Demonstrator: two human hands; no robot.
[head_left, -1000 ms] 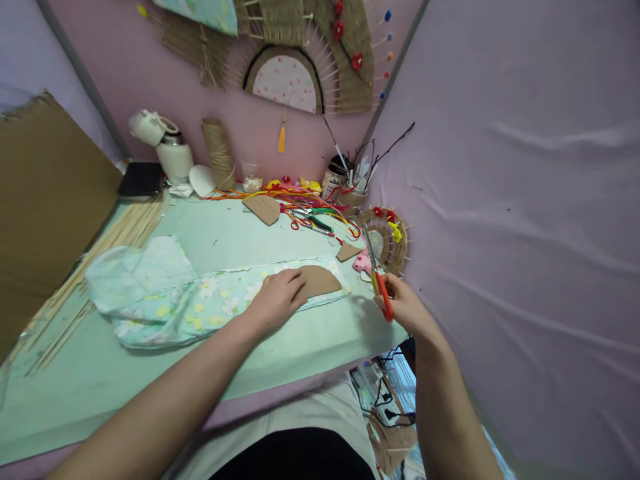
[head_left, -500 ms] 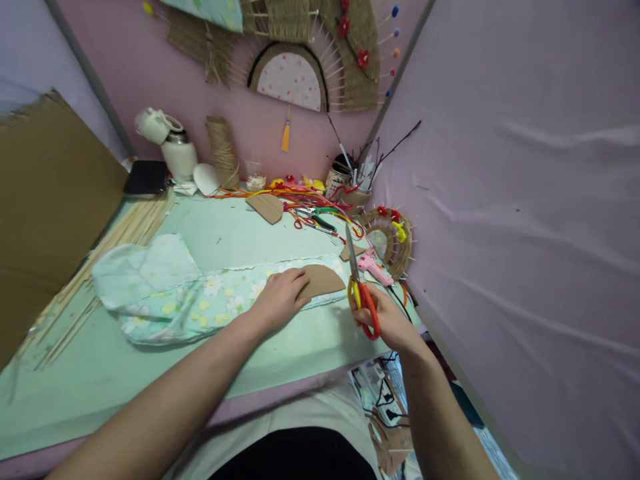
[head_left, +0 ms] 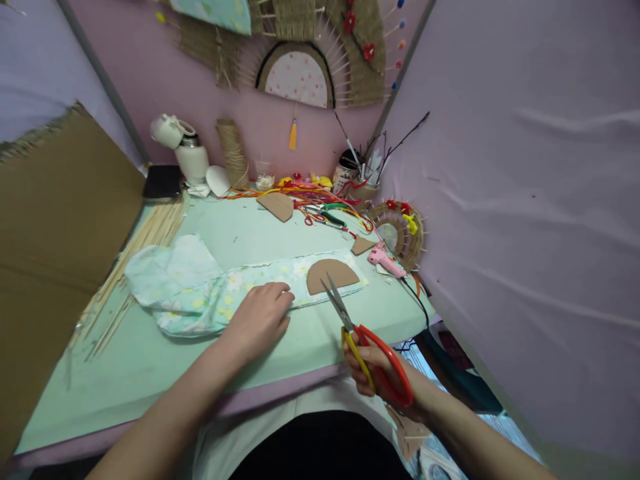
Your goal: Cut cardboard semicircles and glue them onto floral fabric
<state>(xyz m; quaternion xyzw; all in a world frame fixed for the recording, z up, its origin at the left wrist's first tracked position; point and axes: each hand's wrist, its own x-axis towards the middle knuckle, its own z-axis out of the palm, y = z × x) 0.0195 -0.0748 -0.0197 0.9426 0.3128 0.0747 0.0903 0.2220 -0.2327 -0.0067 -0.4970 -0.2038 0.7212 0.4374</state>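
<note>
My right hand is closed round the handles of a pair of scissors with one yellow and one red grip. The blades are slightly parted and point up and left, their tips in front of the cardboard half-circle. That brown piece lies flat on the right end of a mint floral fabric. My left hand rests flat on the fabric's near edge, left of the cardboard, fingers extended with nothing held. Leftward, the fabric is bunched in loose folds.
A pink glue gun lies to the right with its cord trailing off the table. Thin wooden sticks and a large cardboard sheet are at left. Behind stand a twine spool, pliers and a woven round piece.
My left hand has left the cardboard and shifted left onto the fabric. My right hand has come down and nearer with the scissors, whose blades now tilt left and are parted.
</note>
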